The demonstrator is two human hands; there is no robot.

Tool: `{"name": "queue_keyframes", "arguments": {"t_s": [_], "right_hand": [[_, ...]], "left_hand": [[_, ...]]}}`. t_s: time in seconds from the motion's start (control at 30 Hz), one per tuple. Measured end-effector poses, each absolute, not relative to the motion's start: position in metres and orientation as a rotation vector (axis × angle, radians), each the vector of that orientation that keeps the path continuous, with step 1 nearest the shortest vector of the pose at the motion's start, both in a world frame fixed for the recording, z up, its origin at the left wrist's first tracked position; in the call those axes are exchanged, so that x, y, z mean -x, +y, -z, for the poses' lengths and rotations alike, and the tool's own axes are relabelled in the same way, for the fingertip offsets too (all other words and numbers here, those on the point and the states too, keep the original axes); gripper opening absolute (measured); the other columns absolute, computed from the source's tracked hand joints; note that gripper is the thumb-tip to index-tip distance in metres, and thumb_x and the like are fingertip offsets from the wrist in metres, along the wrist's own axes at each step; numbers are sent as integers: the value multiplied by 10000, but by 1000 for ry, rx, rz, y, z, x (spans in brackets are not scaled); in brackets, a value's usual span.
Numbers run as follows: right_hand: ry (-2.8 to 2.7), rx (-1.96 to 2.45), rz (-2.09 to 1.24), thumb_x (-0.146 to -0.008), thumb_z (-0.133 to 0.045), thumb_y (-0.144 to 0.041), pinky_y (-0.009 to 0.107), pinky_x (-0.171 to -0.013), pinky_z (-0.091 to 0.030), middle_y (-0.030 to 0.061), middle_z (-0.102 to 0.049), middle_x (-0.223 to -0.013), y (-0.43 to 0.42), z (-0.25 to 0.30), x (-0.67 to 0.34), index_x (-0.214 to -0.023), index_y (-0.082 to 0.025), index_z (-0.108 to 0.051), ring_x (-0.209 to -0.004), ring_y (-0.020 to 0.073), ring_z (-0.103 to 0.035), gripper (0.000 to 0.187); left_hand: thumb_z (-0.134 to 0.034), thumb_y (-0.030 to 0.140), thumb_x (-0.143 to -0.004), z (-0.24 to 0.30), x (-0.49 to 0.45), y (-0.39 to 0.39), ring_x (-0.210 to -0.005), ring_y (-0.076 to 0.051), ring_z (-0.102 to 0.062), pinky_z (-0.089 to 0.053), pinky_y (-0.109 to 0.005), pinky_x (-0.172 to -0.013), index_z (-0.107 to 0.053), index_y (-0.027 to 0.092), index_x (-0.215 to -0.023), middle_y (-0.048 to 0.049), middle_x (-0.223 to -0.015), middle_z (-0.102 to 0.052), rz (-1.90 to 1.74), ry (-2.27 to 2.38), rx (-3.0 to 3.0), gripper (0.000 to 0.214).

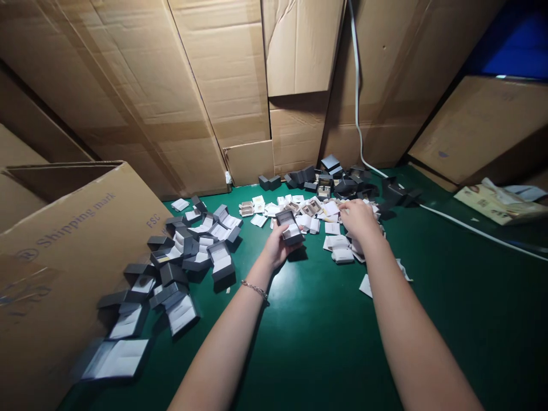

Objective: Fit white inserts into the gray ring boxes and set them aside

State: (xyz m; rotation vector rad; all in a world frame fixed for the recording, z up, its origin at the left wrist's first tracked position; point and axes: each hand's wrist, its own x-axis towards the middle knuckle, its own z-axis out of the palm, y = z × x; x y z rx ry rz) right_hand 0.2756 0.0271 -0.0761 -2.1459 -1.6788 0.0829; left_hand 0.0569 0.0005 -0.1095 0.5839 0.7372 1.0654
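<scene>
My left hand [279,244] holds a small open grey jewellery box [289,226] with a white lining, lifted just above the green table [325,342]. My right hand [358,220] reaches into a heap of white pads and cards [338,242] in the middle of the table, fingers curled down onto them; what it grips is hidden. A bracelet sits on my left wrist.
Several open grey boxes [188,257] lie scattered on the left. A pile of shut dark boxes [325,177] sits at the back. A large carton [64,257] stands at the left; cardboard sheets line the back. A white cable [462,225] crosses the right side near a packet [496,202].
</scene>
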Motion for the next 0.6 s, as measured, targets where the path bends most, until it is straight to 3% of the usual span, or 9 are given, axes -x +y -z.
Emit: {"name": "queue_keyframes", "arguments": {"t_s": [0.1,0.2,0.3,0.37,0.43,0.6], "right_hand": [[-1715,2180,-58,-771,-496,-137,471,-975,-361,91,-562,-1238,26,80,-279,-911,-226,-729,-1177,314,-462,286],[-1833,2100,-178,-766,-518,-154,402,-932,-404,109,-605,-1105,29,75,-271,-857,-192,-730,-1069,286,-536,233],[-1998,1932,-362,-749,-595,-206,345,-896,-431,108,-629,-1056,32,73,-253,-974,-173,-716,-984,258,-586,257],[-2091,1887,-423,-681,-704,-264,367,-904,-432,125,-624,-1080,33,77,-240,-1050,-163,-690,-1013,289,-580,383],[-2135,1903,-412,-619,-773,-308,401,-906,-433,149,-609,-1108,33,83,-230,-1067,-152,-673,-1056,328,-558,485],[-2098,1909,-352,-640,-757,-282,382,-861,-453,152,-607,-1109,32,88,-222,-1031,-132,-649,-1047,311,-561,433]], "left_hand": [[-584,219,-808,109,-56,-1,-662,-162,-661,-548,-290,-582,-454,222,-1167,-60,-903,-695,-1098,699,-595,382],[-579,218,-824,108,-56,0,-670,-154,-659,-551,-282,-581,-493,201,-1128,-60,-916,-697,-1114,690,-555,316],[-518,270,-861,105,-56,1,-635,-151,-647,-542,-272,-575,-572,124,-1066,-89,-870,-698,-1102,728,-447,258],[-466,303,-882,103,-56,1,-619,-157,-643,-538,-275,-579,-604,79,-1052,-111,-837,-698,-1090,744,-402,312],[-435,316,-893,102,-56,1,-621,-170,-649,-541,-295,-599,-592,75,-1119,-113,-829,-701,-1097,745,-403,366],[-434,406,-887,105,-60,1,-672,-196,-666,-538,-334,-639,-500,132,-1258,-105,-893,-697,-1160,736,-437,466]]}}
